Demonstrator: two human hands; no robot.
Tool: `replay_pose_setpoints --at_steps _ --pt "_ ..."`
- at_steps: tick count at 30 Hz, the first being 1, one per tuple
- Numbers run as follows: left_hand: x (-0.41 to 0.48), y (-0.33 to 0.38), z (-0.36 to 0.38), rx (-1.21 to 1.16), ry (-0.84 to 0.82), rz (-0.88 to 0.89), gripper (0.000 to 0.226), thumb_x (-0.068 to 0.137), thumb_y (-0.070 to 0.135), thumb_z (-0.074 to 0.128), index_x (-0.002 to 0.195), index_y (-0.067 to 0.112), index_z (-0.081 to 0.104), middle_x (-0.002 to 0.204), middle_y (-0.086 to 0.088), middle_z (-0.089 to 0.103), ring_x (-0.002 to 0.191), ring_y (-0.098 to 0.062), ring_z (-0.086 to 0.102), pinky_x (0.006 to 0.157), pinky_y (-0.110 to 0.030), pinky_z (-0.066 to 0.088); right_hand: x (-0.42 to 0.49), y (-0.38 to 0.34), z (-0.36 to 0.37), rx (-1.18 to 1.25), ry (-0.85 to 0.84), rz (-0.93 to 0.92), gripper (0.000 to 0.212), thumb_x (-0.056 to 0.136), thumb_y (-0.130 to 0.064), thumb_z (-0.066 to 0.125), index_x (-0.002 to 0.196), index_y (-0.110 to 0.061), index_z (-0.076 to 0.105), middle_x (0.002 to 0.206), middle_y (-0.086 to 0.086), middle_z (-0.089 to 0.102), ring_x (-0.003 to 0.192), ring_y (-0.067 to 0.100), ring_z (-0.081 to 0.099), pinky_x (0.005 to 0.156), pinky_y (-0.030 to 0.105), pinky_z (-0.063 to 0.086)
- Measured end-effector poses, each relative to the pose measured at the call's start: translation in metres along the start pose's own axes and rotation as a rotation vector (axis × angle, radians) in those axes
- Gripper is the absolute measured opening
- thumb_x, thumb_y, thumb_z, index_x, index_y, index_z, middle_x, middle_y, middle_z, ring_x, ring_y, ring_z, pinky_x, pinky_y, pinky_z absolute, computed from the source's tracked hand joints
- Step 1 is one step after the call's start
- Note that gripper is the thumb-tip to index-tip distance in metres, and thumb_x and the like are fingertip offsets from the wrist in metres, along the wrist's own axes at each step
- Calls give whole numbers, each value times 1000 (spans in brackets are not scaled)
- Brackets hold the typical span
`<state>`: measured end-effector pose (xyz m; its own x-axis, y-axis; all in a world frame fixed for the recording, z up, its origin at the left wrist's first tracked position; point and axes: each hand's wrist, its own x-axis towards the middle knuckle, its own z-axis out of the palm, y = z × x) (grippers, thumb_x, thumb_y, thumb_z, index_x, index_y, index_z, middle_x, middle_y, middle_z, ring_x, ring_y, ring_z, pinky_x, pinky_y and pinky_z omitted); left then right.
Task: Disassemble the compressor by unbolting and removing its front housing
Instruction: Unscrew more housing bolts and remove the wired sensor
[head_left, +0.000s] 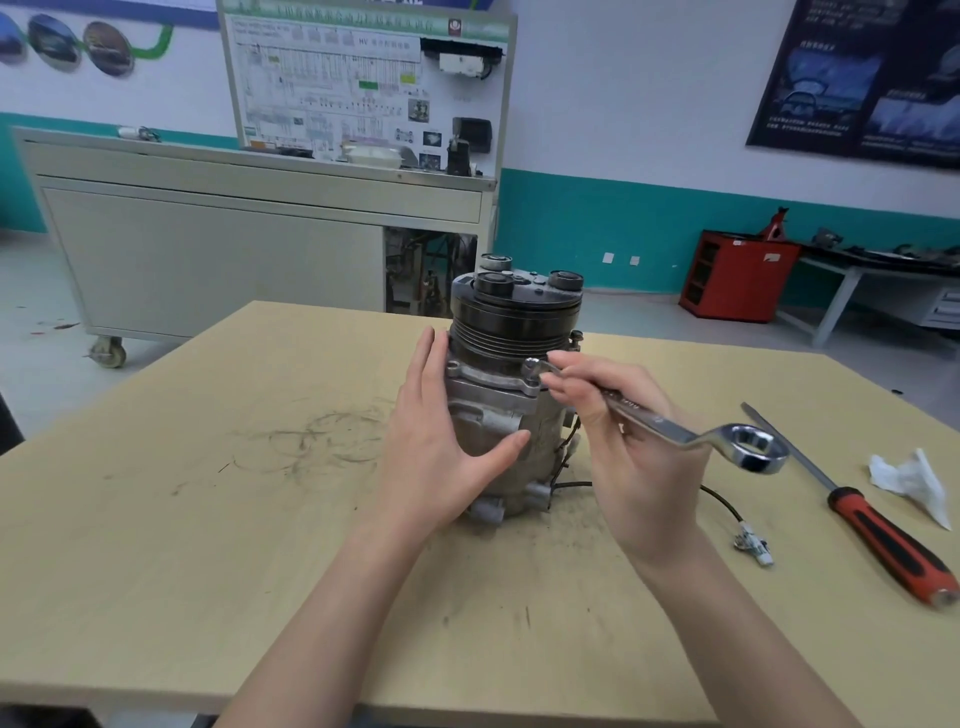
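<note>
The compressor (493, 415) is stood on end on the wooden table (208, 493), between the two hands. Its long axis is held upright, with the grooved black pulley (514, 322) pointed upward and the ported end set down on the tabletop. The front housing (488, 387) is seen just below the pulley, level with the fingertips of both hands.

The left hand (441, 441) is laid flat against the left side of the compressor. Its fingers are kept straight and together, their tips reaching up to the pulley's lower grooves, while the thumb is spread apart from them and pressed across the front of the body.

A double-ended ring spanner (654, 422) is gripped by the right hand (623, 441). Its shank is pinched between thumb and forefinger close to the small ring, and the remaining fingers are curled around it. The small ring, just beyond the forefinger tip, is set at the right corner of the housing flange; whether a bolt head is seated in it cannot be told. The spanner's long axis runs down and to the right, its large ring being left free past the heel of the hand.

Further right of the right hand's knuckles, well apart, a red-and-black screwdriver (883, 540) and a crumpled white tissue (909, 480) are laid. A black cable with a white connector (753, 543) is trailed beside the right wrist.
</note>
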<state>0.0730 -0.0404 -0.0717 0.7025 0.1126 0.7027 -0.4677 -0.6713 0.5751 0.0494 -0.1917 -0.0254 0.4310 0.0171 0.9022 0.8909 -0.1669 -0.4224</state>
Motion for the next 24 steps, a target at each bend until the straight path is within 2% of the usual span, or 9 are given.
replay_pose_setpoints --at_steps 2,5,8,12,16,20,24 --pt "0 0 0 4 -2 -2 108 69 70 53 153 18 9 162 0 12 143 2 8 116 -24 14 -3 1 0 -45 16 1 27 95 -34 50 102 -12 64 101 1 67 92 23 67 78 46 56" --pt "0 -1 0 4 -7 -5 109 69 70 53 154 18 9 162 1 12 142 3 8 116 -25 15 -4 1 0 -130 35 -15 20 91 -18 54 98 -3 66 99 2 65 92 13 65 82 29 54" --pt "0 -1 1 3 -4 -6 109 69 70 54 154 17 9 162 0 12 142 3 8 117 -26 15 -6 -1 3 -157 53 17 21 90 -15 55 95 1 68 98 0 65 92 5 63 83 16 49" --pt "0 -1 1 -4 -6 -12 110 68 70 53 154 18 9 162 1 12 142 3 8 117 -27 16 -9 -2 4 -202 59 -3 18 89 -13 59 96 2 67 98 0 64 93 1 61 84 9 45" --pt "0 -1 1 -17 -5 -12 108 68 70 54 153 21 8 162 1 12 141 5 7 116 -26 15 -3 -2 5 -174 73 2 21 89 -16 55 95 1 67 93 -1 64 89 2 62 81 13 49" --pt "0 0 1 -21 -6 -4 104 68 69 54 149 28 4 162 1 12 140 7 7 115 -22 14 7 -2 2 -148 83 -15 22 91 -21 55 92 -2 67 82 0 66 76 18 70 67 40 58" --pt "1 0 1 -27 -6 -11 104 68 69 54 149 29 4 162 2 12 140 7 6 115 -24 15 14 -3 -1 -273 76 -77 24 90 -19 56 86 1 68 76 5 69 69 22 71 57 45 57"
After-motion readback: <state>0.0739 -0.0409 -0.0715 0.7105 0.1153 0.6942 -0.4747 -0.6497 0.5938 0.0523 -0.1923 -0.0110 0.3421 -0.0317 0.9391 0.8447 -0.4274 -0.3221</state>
